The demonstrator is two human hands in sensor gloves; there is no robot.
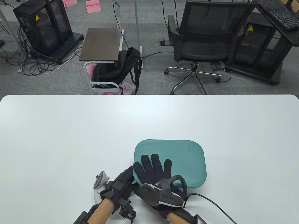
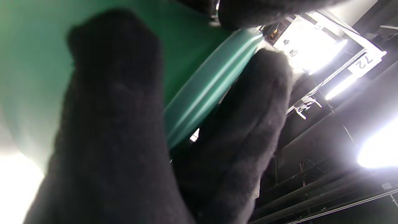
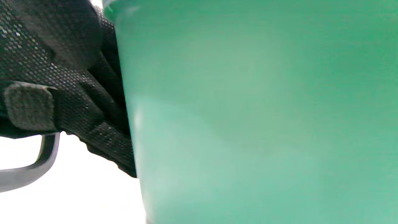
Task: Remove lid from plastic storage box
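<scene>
Lid (image 1: 184,158) under right hand's fingers (image 1: 154,163), left hand (image 1: 120,184) at its edge

The lid (image 1: 184,158) covers the storage box, so in the table view no box wall shows. The right hand (image 1: 154,170) lies over the lid's near left part and hides it. The left hand (image 1: 120,185) sits at the lid's near left corner, its fingertips hidden beneath the right hand. In the left wrist view, blurred gloved fingers (image 2: 112,130) block most of the green rim (image 2: 211,84). The right wrist view is filled by a blurred green surface (image 3: 264,118), cut off by three edges.
</scene>
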